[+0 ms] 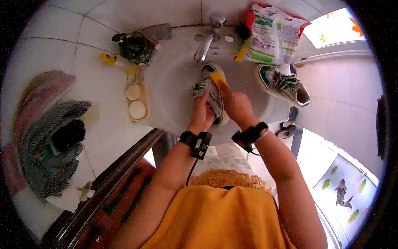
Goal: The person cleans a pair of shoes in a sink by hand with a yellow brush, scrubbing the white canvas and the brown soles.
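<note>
Over the white sink (170, 89) my left hand (202, 114) is closed on a grey-white sneaker (216, 99) with green trim and dark green laces. Its toe points toward the chrome faucet (203, 47), and part of its opening is covered by my fingers. My right hand (237, 103) is closed on a small yellow sponge-like block (217, 79), pressed against the sneaker's upper near the toe. Most of the block shows past my fingertips. A matching sneaker (284, 85) rests on the sink's right rim.
Behind that second sneaker stands a red, white and green plastic bag (271, 35). Left of the faucet sit a dark bundle (137, 47) and a yellow tube (108, 59). A soap dish (143, 101) holds two round white pieces. Towels (58, 145) hang at the left; dark slippers (287, 126) lie lower right.
</note>
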A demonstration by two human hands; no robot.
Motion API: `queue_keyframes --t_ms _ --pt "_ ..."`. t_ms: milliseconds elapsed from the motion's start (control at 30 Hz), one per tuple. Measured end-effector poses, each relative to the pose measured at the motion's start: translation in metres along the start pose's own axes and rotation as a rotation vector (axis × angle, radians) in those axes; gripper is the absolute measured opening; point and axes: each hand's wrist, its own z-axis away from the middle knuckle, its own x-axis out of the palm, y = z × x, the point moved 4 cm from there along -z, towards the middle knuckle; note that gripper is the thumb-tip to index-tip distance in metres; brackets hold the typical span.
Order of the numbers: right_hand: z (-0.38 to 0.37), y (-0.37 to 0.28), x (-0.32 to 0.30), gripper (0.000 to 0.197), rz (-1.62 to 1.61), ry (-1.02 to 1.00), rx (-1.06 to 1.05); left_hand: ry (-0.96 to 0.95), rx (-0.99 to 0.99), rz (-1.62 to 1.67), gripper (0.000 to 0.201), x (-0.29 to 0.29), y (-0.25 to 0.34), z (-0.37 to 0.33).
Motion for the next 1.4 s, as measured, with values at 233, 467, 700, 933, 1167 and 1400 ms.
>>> queue_keyframes --t_ms 233,467,700,933,1167,1400 --pt "0.023 -0.016 -0.019 0.04 0.107 -0.185 -0.075 0.063 0.203 -0.246 0.049 -0.008 0.0 0.003" --pt "-0.03 0.02 0.005 0.04 0.013 0.046 0.034 0.052 0.191 -0.32 0.051 -0.025 0.0 0.002" --pt "0.02 0.002 0.005 0.043 -0.172 0.017 -0.056 0.023 0.169 -0.47 0.057 -0.023 0.014 0.011" --pt "0.032 -0.013 0.006 0.046 -0.045 -0.02 -0.062 -0.043 0.193 -1.043 0.062 -0.027 0.025 0.021" --pt "0.022 -0.009 0.003 0.051 -0.039 -0.094 -0.044 -0.157 -0.002 -1.172 0.062 -0.033 0.021 0.029" --pt "0.05 -0.021 0.008 0.059 -0.058 -0.063 -0.186 -0.232 -0.02 -1.197 0.061 -0.049 0.027 0.022"
